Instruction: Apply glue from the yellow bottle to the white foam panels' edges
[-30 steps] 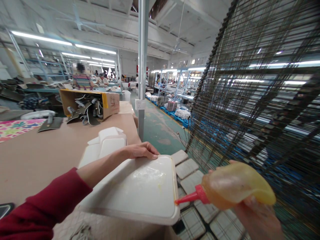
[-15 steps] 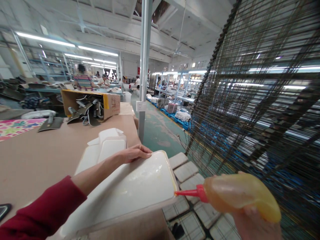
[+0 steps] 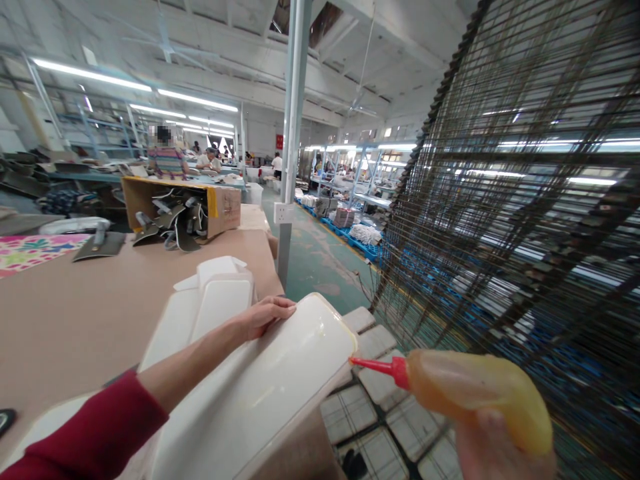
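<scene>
While left hand (image 3: 263, 315) fingers (image 3: 283, 305) press flat on the tilted white tray (image 3: 280, 380) at the brown table (image 3: 75, 313) edge, right hand (image 3: 500, 443) fingers wrap the yellow glue bottle (image 3: 470, 393), red tip (image 3: 373, 365) almost touching the tray's rim. Could drip glue onto the tiles (image 3: 365, 413) below if squeezed too hard, or let the tray slide off. No words clear enough to read anywhere.

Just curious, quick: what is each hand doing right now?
Left hand: open, fingers resting on the tilted white panel.
Right hand: closed around the glue bottle.
</scene>
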Tool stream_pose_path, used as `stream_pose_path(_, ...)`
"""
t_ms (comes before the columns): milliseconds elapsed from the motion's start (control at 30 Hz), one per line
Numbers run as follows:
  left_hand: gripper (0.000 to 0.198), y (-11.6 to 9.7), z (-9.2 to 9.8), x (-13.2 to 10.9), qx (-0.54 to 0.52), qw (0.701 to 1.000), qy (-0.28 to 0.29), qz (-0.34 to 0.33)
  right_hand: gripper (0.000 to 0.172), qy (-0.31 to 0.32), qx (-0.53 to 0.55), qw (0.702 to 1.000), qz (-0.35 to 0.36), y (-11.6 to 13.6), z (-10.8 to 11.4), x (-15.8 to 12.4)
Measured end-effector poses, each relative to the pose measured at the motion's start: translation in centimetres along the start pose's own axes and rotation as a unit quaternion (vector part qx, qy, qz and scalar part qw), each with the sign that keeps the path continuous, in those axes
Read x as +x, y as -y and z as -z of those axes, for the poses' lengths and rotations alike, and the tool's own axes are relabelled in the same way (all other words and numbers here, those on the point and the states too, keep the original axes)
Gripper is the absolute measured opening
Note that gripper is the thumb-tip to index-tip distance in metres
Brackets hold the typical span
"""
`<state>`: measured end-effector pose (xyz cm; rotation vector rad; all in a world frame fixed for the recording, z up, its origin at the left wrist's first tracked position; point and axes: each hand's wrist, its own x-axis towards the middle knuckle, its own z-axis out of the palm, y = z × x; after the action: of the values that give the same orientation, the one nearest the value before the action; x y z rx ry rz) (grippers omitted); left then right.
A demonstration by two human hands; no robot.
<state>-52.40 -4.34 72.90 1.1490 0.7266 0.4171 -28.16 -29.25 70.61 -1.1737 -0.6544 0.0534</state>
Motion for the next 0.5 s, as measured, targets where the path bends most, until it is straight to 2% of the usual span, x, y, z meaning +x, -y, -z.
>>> stream_pose_path(100,0.044,0.1,-0.1,-0.1,-0.011,1.000,-0.016,-0.003,0.059,-0.044,0.051,0.997,-0.035,-0.2,-0.7,0.1)
stream_pose_path(200,0.044,0.1,-0.1,-0.1,-0.018,0.999,-0.029,-0.005,0.057,-0.039,0.089,0.993,-0.061,-0.3,-1.2,0.1)
stream_pose_path(367,0.045,0.3,0.1,0.1,-0.027,0.999,-0.039,0.001,0.049,-0.034,0.058,0.997,-0.040,-0.4,-1.9,0.0)
stream_pose_path(500,0.046,0.4,0.5,0.2,-0.035,0.999,-0.041,0.006,0.053,-0.032,0.099,0.992,-0.075,-0.5,-2.7,-0.2)
